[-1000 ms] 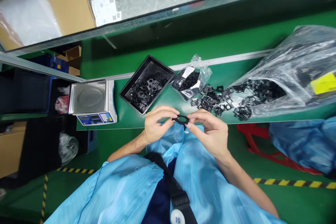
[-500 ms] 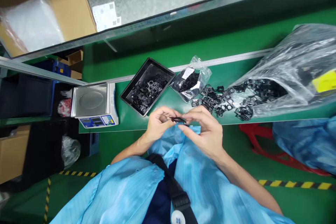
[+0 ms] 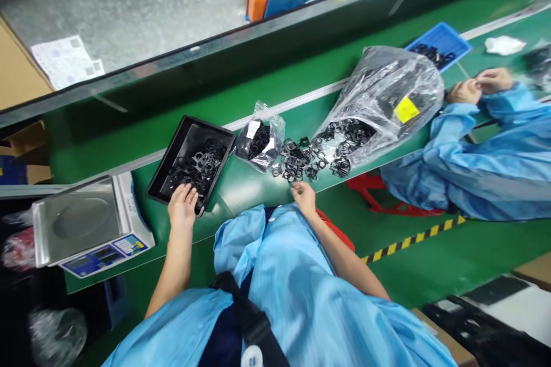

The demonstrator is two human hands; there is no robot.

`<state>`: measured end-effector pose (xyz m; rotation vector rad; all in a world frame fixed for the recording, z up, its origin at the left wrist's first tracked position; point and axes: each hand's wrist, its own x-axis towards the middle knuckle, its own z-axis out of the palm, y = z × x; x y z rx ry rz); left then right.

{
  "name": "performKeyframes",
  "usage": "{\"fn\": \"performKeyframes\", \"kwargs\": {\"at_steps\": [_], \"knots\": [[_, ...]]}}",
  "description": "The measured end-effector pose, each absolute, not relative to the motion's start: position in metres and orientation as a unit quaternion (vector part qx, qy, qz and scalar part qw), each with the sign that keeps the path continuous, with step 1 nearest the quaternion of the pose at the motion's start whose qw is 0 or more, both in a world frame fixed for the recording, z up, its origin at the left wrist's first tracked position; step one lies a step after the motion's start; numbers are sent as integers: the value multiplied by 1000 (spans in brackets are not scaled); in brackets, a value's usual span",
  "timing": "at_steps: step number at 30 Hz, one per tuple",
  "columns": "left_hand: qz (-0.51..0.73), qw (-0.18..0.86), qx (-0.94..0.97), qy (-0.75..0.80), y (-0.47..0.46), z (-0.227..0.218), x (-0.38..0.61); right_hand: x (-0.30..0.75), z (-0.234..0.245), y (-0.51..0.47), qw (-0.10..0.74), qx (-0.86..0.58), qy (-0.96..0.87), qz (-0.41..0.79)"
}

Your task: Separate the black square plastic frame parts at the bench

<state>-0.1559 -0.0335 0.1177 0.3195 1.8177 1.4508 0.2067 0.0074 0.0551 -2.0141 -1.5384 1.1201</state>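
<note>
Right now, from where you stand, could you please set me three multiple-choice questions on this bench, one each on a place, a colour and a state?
1. Where is the left hand?
A) On the scale
B) On the corner of the black tray
C) On the red stool

2. What colour is the label on the large plastic bag?
A) Red
B) Yellow
C) Green

3. What state is that bag's mouth in?
A) Tied shut
B) Taped shut
C) Open, with black parts spread out from it onto the green bench

Answers:
1. B, because the fingers lie across the tray's near corner.
2. B, because the label shows bright yellow against the clear plastic.
3. C, because the parts run out from the bag's mouth in a loose heap.
</note>
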Motion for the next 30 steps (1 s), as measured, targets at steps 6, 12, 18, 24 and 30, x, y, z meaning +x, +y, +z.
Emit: {"fn": "performKeyframes", "kwargs": {"at_steps": [6, 12, 18, 24, 30], "knots": [[436, 449, 356, 694, -7, 93, -84, 243, 35, 37, 199, -795, -488, 300], [302, 419, 549, 658, 94, 81, -33, 250, 43, 53, 218, -789, -497, 288], [228, 339, 669, 621, 135, 85, -10, 268, 59, 52, 328, -776, -480, 243], [279, 289, 694, 598, 125, 63, -10, 284, 57, 51, 402, -756, -453, 250], [409, 269, 641, 591, 120, 62, -12, 286, 73, 63, 447, -748, -417, 259]]}}
